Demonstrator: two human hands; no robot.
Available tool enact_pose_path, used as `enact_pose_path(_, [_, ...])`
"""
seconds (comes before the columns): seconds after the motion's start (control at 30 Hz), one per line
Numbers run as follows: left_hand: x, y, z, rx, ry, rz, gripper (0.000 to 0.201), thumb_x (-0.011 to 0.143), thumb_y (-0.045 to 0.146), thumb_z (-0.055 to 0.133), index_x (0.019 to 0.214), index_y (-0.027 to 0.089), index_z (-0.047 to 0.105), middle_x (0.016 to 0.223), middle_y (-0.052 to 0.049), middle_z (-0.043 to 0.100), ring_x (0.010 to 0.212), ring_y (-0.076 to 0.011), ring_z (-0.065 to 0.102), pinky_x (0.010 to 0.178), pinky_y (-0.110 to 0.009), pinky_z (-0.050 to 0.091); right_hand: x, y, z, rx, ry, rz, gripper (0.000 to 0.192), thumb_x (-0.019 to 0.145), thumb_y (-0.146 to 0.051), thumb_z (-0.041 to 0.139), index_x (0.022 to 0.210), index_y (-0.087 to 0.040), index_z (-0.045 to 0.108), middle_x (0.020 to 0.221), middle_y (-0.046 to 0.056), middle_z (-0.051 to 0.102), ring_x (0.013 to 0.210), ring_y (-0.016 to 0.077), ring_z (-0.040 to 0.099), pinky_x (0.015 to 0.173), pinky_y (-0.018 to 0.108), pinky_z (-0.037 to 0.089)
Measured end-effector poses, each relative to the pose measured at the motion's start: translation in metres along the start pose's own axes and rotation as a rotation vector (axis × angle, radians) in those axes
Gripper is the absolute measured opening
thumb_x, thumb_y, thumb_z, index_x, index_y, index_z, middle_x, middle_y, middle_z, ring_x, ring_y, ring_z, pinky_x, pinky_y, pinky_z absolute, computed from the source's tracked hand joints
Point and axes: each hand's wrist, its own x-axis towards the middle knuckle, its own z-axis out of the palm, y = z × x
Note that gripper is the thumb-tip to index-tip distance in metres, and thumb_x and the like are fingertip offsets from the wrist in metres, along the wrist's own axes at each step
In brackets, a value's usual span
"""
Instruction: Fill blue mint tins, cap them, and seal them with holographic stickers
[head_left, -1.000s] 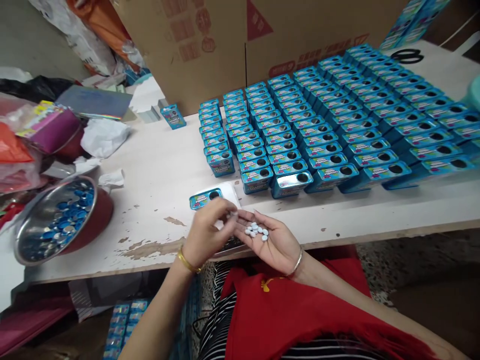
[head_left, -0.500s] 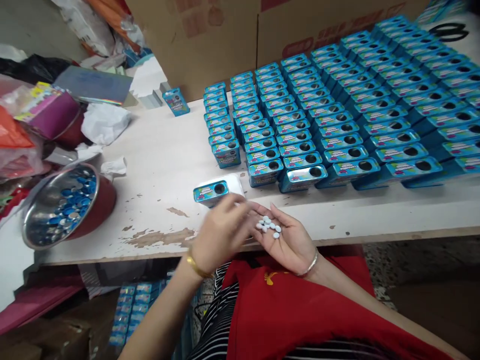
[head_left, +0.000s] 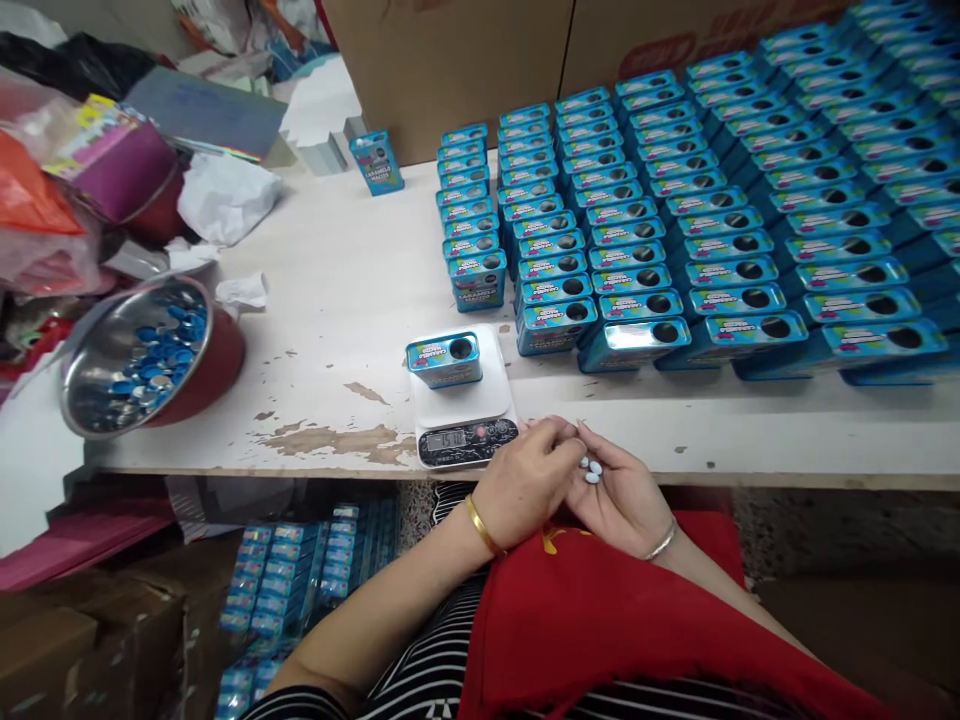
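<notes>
My right hand (head_left: 619, 500), palm up and cupped, holds several small white tablets (head_left: 593, 470) near the table's front edge. Over that palm reaches my left hand (head_left: 529, 480), its fingertips bunched together at the tablets. Whatever those fingertips pinch is hidden. Just beyond, a blue tin (head_left: 444, 362) stands upright on a white digital scale (head_left: 491, 385), with a round dark hole in its top. Digits show on the lit display (head_left: 446, 440), too small to read surely.
Rows of similar upright tins (head_left: 622, 230) fill the table's right side. One tin (head_left: 377, 163) stands apart at the back by white card stacks (head_left: 319, 115). At left, a metal bowl (head_left: 225, 345) holds many blue and silver caps. A cardboard box (head_left: 465, 70) borders the back.
My left hand has moved from beside the tin into my right palm, uncovering the scale's display. Fewer tablets show in the palm. The whole view has shifted slightly.
</notes>
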Motion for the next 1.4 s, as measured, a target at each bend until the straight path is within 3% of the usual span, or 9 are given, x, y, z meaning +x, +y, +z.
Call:
enact_pose_path(0.2, [-0.007, -0.001, 0.006, -0.053, 0.023, -0.018, 0.019, 0.095, 0.02, 0.038, 0.094, 0.016, 0.056, 0.105, -0.01, 0.058, 0.098, -0.0169, 0.06, 0.077, -0.028, 0.054, 0.002, 0.004, -0.006, -0.004, -0.02, -0.001, 0.02, 0.093, -0.017, 0.046, 0.093, -0.015, 0.067, 0.089, 0.002, 0.073, 0.091, 0.0107, 0.069, 0.094, 0.024, 0.053])
enact_pose_path(0.3, [-0.007, -0.001, -0.004, -0.101, 0.069, 0.004, 0.017, 0.094, 0.018, 0.04, 0.096, 0.016, 0.057, 0.103, -0.009, 0.058, 0.095, -0.0155, 0.06, 0.079, -0.029, 0.054, 0.004, 0.006, -0.003, 0.015, -0.033, -0.005, 0.017, 0.091, -0.014, 0.05, 0.092, -0.015, 0.066, 0.086, 0.001, 0.073, 0.084, 0.009, 0.069, 0.089, 0.02, 0.055])
enact_pose_path(0.4, [-0.002, -0.004, -0.035, -0.116, 0.183, 0.006, 0.014, 0.093, 0.017, 0.045, 0.1, 0.017, 0.058, 0.095, -0.007, 0.057, 0.085, -0.0125, 0.059, 0.074, -0.026, 0.054, 0.005, 0.007, 0.005, 0.032, -0.058, 0.0, 0.017, 0.091, -0.014, 0.05, 0.089, -0.014, 0.066, 0.086, 0.003, 0.073, 0.085, 0.0104, 0.07, 0.09, 0.023, 0.056])
enact_pose_path(0.53, [0.009, -0.022, -0.089, 0.037, 0.387, -0.053, 0.011, 0.09, 0.016, 0.053, 0.099, 0.017, 0.06, 0.091, -0.005, 0.057, 0.081, -0.0115, 0.058, 0.07, -0.024, 0.052, 0.005, 0.008, 0.015, 0.024, -0.07, 0.05, 0.021, 0.094, -0.017, 0.046, 0.092, -0.011, 0.067, 0.101, 0.011, 0.073, 0.107, 0.017, 0.066, 0.099, 0.03, 0.052])
enact_pose_path(0.63, [0.018, -0.041, -0.112, 0.165, 0.404, -0.08, 0.008, 0.089, 0.017, 0.055, 0.094, 0.017, 0.062, 0.089, -0.004, 0.058, 0.08, -0.0121, 0.058, 0.07, -0.025, 0.051, 0.005, 0.007, 0.017, 0.04, -0.057, 0.055, 0.021, 0.094, -0.017, 0.047, 0.092, -0.01, 0.067, 0.104, 0.012, 0.072, 0.112, 0.0187, 0.064, 0.1, 0.03, 0.051])
enact_pose_path(0.83, [0.022, -0.058, -0.113, 0.211, 0.285, -0.135, 0.015, 0.089, 0.021, 0.057, 0.103, 0.016, 0.061, 0.09, -0.004, 0.06, 0.07, -0.0102, 0.057, 0.066, -0.026, 0.05, 0.006, 0.003, 0.011, 0.062, -0.064, 0.05, 0.018, 0.093, -0.017, 0.05, 0.093, -0.01, 0.066, 0.105, 0.013, 0.071, 0.116, 0.0201, 0.062, 0.102, 0.032, 0.05])
enact_pose_path(1.03, [0.01, -0.047, -0.125, 0.188, 0.491, -0.158, 0.013, 0.089, 0.02, 0.056, 0.099, 0.018, 0.064, 0.087, -0.003, 0.063, 0.074, -0.0119, 0.058, 0.066, -0.027, 0.049, 0.007, 0.001, 0.007, 0.067, -0.062, 0.035, 0.016, 0.09, -0.014, 0.051, 0.097, -0.01, 0.065, 0.106, 0.013, 0.071, 0.116, 0.0216, 0.062, 0.102, 0.033, 0.049])
enact_pose_path(1.2, [-0.017, -0.053, -0.139, 0.202, 0.696, -0.316, 0.013, 0.089, 0.025, 0.057, 0.099, 0.023, 0.065, 0.086, -0.002, 0.064, 0.075, -0.013, 0.058, 0.067, -0.03, 0.049, 0.008, -0.002, -0.001, 0.044, -0.038, -0.026, 0.023, 0.086, -0.006, 0.05, 0.105, -0.012, 0.062, 0.113, 0.013, 0.069, 0.117, 0.0204, 0.061, 0.103, 0.033, 0.049])
enact_pose_path(1.4, [-0.037, -0.067, -0.142, 0.21, 0.743, -0.395, 0.011, 0.089, 0.028, 0.057, 0.094, 0.022, 0.066, 0.084, -0.002, 0.064, 0.073, -0.0125, 0.058, 0.066, -0.029, 0.048, 0.008, -0.004, -0.002, 0.002, 0.038, -0.024, 0.024, 0.089, -0.005, 0.047, 0.107, -0.013, 0.06, 0.113, 0.013, 0.069, 0.116, 0.0198, 0.062, 0.098, 0.03, 0.053])
